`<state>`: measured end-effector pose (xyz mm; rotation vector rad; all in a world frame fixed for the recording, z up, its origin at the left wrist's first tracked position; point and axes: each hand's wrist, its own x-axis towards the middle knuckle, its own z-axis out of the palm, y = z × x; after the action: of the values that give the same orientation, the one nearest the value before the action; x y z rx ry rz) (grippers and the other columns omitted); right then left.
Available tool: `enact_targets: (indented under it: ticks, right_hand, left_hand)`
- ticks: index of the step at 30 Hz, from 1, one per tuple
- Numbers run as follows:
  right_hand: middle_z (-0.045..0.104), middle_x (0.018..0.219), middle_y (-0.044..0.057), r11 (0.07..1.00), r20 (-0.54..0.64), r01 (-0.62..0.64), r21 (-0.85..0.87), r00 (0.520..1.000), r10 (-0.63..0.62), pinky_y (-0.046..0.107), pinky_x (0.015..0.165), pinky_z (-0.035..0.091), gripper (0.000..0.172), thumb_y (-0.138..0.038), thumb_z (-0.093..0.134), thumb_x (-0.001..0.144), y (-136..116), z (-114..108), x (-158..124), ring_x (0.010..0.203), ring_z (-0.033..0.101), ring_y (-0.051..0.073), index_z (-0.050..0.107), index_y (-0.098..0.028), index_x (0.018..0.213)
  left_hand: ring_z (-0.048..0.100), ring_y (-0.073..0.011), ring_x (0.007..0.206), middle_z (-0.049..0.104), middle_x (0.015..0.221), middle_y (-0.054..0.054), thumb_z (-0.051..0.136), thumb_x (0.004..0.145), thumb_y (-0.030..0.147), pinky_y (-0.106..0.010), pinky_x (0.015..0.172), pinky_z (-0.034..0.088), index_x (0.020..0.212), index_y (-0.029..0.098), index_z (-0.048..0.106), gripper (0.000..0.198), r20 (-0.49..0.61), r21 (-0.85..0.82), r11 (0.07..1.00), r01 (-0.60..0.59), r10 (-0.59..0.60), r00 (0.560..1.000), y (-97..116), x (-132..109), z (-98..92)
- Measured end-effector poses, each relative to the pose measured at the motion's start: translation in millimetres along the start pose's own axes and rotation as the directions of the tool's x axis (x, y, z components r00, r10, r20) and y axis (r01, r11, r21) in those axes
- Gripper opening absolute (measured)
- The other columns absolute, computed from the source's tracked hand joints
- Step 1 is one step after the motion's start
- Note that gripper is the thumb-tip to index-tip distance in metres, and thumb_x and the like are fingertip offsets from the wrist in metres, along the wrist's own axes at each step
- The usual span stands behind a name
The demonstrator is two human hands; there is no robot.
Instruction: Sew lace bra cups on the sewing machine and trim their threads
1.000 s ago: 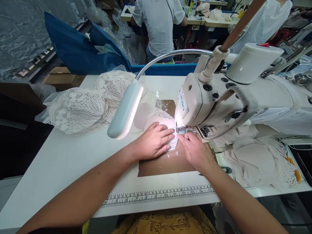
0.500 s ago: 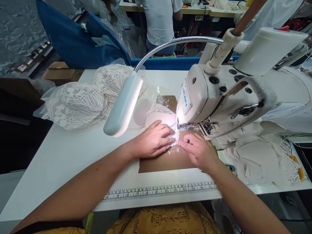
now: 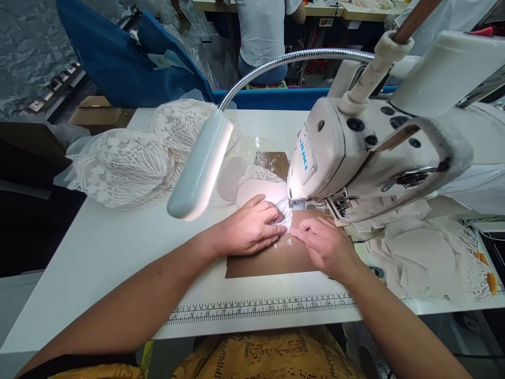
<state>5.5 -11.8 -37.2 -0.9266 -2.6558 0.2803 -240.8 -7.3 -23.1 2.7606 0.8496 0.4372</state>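
Note:
A small white lace piece with a smooth pale fabric cup [image 3: 262, 190] lies under the head of the sewing machine [image 3: 315, 152]. My left hand [image 3: 252, 223] rests on its near side, fingers stretched out and pressing the lace [image 3: 284, 213] down. At the lace's right corner is my right hand [image 3: 329, 245], its fingers curled in and the index fingertip touching the edge, seemingly pinching it; the thumb's grip is partly hidden. Both hands are over a brown sheet [image 3: 268, 263] fixed on the table. The needle area is mostly hidden by the machine head.
A lamp [image 3: 201, 163] on a bendy metal neck hangs above my left hand. Lace cups [image 3: 122, 168] are piled at the left, and pale cut pieces [image 3: 420, 252] at the right. A ruler strip [image 3: 256, 310] runs along the front edge. A person [image 3: 262, 37] sits beyond.
The view has shifted slightly, so the machine appears a little farther right. My left fingertips have crept a little toward the lace's right corner; my right hand stays at its edge.

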Motion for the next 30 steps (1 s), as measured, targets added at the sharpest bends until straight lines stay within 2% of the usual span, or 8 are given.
enact_targets:
  ticks: [5, 8, 12, 20, 26, 30]
  right_hand:
    - [0.062, 0.087, 0.003, 0.998, 0.077, -0.004, -0.066, 0.997, 0.009, 0.028, 0.067, 0.031, 0.044, 0.001, 0.045, 0.078, -5, -1, 3, 0.072, 0.046, 0.016, 0.067, -0.021, 0.108]
    - [0.061, 0.086, 0.003, 0.998, 0.089, -0.017, -0.069, 0.996, 0.023, 0.029, 0.07, 0.032, 0.042, 0.001, 0.044, 0.078, -7, -2, 4, 0.073, 0.046, 0.017, 0.067, -0.021, 0.107]
    - [0.061, 0.085, 0.004, 0.998, 0.076, -0.016, -0.058, 0.997, 0.021, 0.029, 0.07, 0.031, 0.04, 0.0, 0.045, 0.079, -8, -2, 3, 0.074, 0.046, 0.017, 0.067, -0.019, 0.106]
    - [0.063, 0.084, 0.003, 0.997, 0.03, -0.015, -0.078, 0.999, 0.017, 0.029, 0.067, 0.031, 0.038, -0.001, 0.048, 0.077, -8, 1, 3, 0.072, 0.046, 0.017, 0.067, -0.019, 0.105]
    - [0.064, 0.08, 0.004, 0.981, 0.009, -0.109, -0.162, 0.994, 0.112, 0.03, 0.059, 0.027, 0.04, 0.0, 0.048, 0.075, -9, 3, 8, 0.075, 0.05, 0.018, 0.068, -0.02, 0.102]
    - [0.065, 0.079, 0.004, 0.965, -0.012, -0.145, -0.22, 0.989, 0.146, 0.03, 0.058, 0.028, 0.045, 0.0, 0.05, 0.074, -11, 3, 13, 0.077, 0.053, 0.02, 0.068, -0.021, 0.11]
  left_hand:
    - [0.054, -0.0242, 0.101, 0.063, 0.116, -0.013, 0.045, 0.097, 0.027, -0.043, 0.092, 0.038, 0.113, 0.019, 0.066, 0.027, 0.002, -0.021, 1.0, -0.016, 0.016, 1.0, -1, 1, -0.5]
    - [0.054, -0.0254, 0.107, 0.061, 0.127, -0.012, 0.044, 0.097, 0.026, -0.043, 0.096, 0.038, 0.121, 0.017, 0.061, 0.031, -0.012, -0.03, 0.999, 0.013, -0.013, 1.0, 0, 5, 0.8]
    - [0.056, -0.025, 0.103, 0.061, 0.128, -0.014, 0.042, 0.098, 0.026, -0.043, 0.094, 0.04, 0.127, 0.014, 0.056, 0.034, -0.009, 0.024, 0.997, 0.071, -0.071, 0.997, 0, 8, 4.6]
    - [0.058, -0.0224, 0.094, 0.061, 0.128, -0.012, 0.043, 0.097, 0.022, -0.04, 0.088, 0.04, 0.127, 0.014, 0.057, 0.034, 0.007, 0.108, 0.991, 0.074, -0.075, 0.997, -2, 10, 3.9]
    - [0.056, -0.0221, 0.094, 0.059, 0.131, -0.011, 0.04, 0.098, 0.023, -0.038, 0.087, 0.039, 0.125, 0.016, 0.058, 0.033, 0.009, 0.137, 0.987, 0.088, -0.09, 0.996, -3, 13, 2.5]
    - [0.055, -0.0232, 0.098, 0.06, 0.13, -0.011, 0.04, 0.098, 0.021, -0.039, 0.089, 0.039, 0.127, 0.015, 0.057, 0.034, 0.009, 0.133, 0.989, 0.062, -0.064, 0.998, -6, 13, 0.8]
